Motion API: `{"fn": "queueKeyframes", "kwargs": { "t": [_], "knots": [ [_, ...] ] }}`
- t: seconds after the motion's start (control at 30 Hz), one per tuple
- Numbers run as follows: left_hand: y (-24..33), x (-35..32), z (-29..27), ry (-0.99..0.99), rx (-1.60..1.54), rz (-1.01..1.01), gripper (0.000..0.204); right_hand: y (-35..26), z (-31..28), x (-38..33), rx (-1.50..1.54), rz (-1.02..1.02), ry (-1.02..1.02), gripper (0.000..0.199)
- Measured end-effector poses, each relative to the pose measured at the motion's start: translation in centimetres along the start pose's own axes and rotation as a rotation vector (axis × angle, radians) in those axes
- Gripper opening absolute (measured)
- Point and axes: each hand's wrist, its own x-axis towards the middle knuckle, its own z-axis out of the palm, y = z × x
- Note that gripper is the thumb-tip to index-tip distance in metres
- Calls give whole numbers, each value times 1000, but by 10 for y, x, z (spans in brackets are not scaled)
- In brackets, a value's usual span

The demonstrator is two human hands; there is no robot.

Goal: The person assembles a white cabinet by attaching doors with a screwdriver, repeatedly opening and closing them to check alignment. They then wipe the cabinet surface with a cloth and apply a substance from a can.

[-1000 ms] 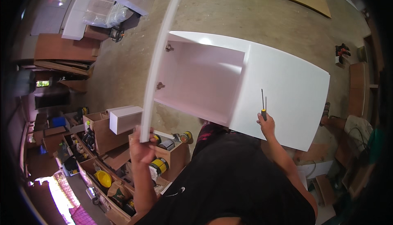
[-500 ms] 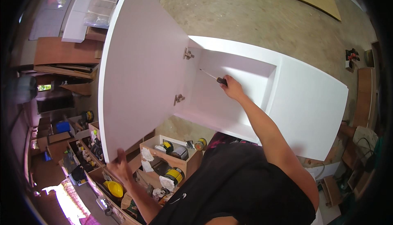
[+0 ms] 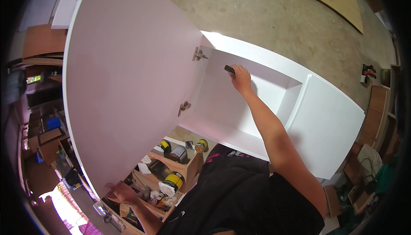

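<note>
A white cabinet point(image 3: 274, 106) is lying open-side up on the concrete floor point(image 3: 274, 16), its big door point(image 3: 128, 81) standing swung wide. The left hand point(image 3: 122, 191) is gripping the door's lower edge, while the right hand point(image 3: 241, 78) is reaching inside, fingers wrapped around a dark-handled screwdriver point(image 3: 229, 69)

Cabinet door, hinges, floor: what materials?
Cabinet door: looks like a white laminated or painted board, smooth and evenly matte; the core does not show. Hinges: silvery metal, with a shiny glint. Floor: probably bare concrete, grey-brown, rough and mottled.
</note>
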Motion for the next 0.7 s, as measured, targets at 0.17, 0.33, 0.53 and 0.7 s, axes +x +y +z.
{"fn": "queueKeyframes", "kwargs": {
  "t": [0.17, 0.33, 0.53, 0.7],
  "knots": [
    [-7, 4, -11, 138, 282, -112, 44, -1, 5, 4, -16, 38, -39, 26],
    [-10, -3, -19, 163, 174, -124, 45, -2, 6, 6, -31, 45, -58, 26],
    [9, 8, 18, 111, -61, -140, 41, -9, -8, 14, -130, -114, 112, 28],
    [-5, 4, -6, -10, -131, -90, 40, -3, -9, 22, -188, -253, 153, 25]
  ]
}}
